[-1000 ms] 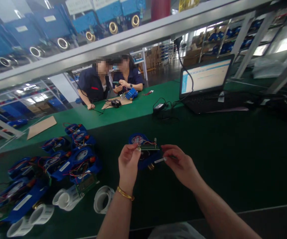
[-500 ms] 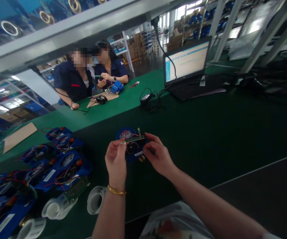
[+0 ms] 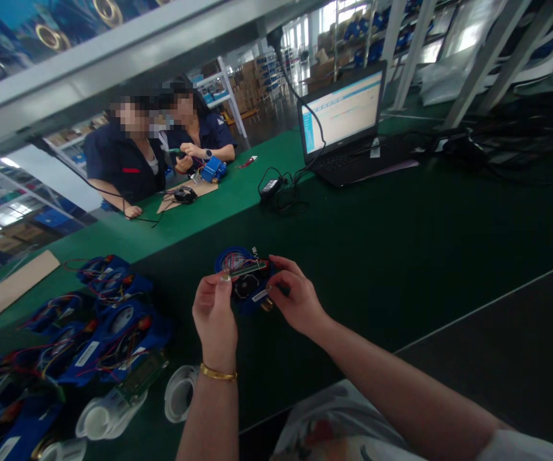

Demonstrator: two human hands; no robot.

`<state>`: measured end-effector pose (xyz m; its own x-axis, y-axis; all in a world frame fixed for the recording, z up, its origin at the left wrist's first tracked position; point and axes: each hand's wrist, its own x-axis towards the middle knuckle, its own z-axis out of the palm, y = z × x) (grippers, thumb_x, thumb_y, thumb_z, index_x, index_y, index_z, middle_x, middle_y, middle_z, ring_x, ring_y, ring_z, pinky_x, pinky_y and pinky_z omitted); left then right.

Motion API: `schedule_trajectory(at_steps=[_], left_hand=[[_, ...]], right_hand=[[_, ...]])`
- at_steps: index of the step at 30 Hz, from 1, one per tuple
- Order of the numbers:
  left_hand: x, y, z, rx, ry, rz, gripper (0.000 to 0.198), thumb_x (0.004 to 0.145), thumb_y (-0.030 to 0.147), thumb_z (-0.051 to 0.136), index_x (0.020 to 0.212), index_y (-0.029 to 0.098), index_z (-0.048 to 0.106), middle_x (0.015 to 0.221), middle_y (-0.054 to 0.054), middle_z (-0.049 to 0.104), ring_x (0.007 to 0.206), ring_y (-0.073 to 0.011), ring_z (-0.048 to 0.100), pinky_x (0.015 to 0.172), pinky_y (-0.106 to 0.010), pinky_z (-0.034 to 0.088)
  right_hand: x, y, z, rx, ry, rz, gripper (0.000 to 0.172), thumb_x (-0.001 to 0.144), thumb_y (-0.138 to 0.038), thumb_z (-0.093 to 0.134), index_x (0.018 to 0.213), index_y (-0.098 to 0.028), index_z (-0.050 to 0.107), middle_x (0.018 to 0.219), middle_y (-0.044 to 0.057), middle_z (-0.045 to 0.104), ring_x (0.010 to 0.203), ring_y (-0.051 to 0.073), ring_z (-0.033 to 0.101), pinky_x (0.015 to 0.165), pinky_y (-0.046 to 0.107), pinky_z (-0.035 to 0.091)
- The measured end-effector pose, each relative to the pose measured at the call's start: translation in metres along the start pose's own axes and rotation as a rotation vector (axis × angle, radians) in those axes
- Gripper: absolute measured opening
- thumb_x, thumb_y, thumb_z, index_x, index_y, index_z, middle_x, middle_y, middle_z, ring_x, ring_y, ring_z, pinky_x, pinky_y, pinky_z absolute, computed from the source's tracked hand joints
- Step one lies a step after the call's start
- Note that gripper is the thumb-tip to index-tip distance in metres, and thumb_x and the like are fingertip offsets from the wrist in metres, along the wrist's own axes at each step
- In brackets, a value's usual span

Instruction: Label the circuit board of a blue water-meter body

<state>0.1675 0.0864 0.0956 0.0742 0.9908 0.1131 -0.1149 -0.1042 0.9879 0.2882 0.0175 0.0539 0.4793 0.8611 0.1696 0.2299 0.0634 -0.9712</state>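
A blue round meter housing [image 3: 239, 267] with red wires and a small green circuit board sits on the dark green table [image 3: 401, 256], right in front of me. My left hand [image 3: 215, 312] pinches the left end of the circuit board above the housing. A gold bangle circles that wrist. My right hand [image 3: 294, 297] grips the right side of the same unit, fingers curled over the board and a white label. Both hands hold it just above the table surface.
Several blue meter units [image 3: 89, 326] with wires lie at the left, with white label rolls [image 3: 180, 392] in front of them. An open laptop [image 3: 348, 121] and a power adapter [image 3: 271, 187] stand further back. Two people [image 3: 161, 144] sit across the table. A metal shelf rail [image 3: 113, 57] runs overhead.
The view has swung right and down, so everything has slid left in the picture. My hands have closed in tighter on the meter unit and board, holding it throughout.
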Motion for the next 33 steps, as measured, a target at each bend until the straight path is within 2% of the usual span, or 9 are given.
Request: schedule_trajectory(at_steps=[15, 28, 33], left_hand=[[-0.001, 0.002, 0.002, -0.011, 0.005, -0.013, 0.017, 0.074, 0.033, 0.065, 0.076, 0.017, 0.06, 0.072, 0.003, 0.066, 0.063, -0.0093, 0.057, 0.064, -0.023, 0.043], [-0.001, -0.002, 0.0, -0.006, 0.023, -0.005, 0.021, 0.073, 0.036, 0.067, 0.075, 0.016, 0.061, 0.073, 0.002, 0.068, 0.064, -0.0095, 0.059, 0.065, -0.023, 0.043], [-0.002, -0.004, -0.002, 0.032, 0.034, -0.018, 0.021, 0.075, 0.037, 0.066, 0.077, 0.016, 0.061, 0.072, 0.002, 0.067, 0.063, -0.0092, 0.058, 0.065, -0.022, 0.043]], right_hand=[[-0.002, 0.0, 0.003, -0.007, 0.017, 0.034, 0.007, 0.08, -0.013, 0.058, 0.078, -0.019, 0.061, 0.136, 0.006, 0.042, 0.124, 0.026, 0.042, 0.095, 0.046, 0.048], [-0.008, 0.002, 0.013, -0.035, 0.127, -0.069, 0.006, 0.076, -0.014, 0.061, 0.077, -0.02, 0.062, 0.132, 0.007, 0.048, 0.119, 0.024, 0.047, 0.098, 0.043, 0.042], [-0.009, 0.003, 0.021, -0.063, 0.177, -0.09, 0.017, 0.069, -0.013, 0.07, 0.078, -0.02, 0.058, 0.131, 0.007, 0.048, 0.12, 0.025, 0.046, 0.099, 0.042, 0.041]])
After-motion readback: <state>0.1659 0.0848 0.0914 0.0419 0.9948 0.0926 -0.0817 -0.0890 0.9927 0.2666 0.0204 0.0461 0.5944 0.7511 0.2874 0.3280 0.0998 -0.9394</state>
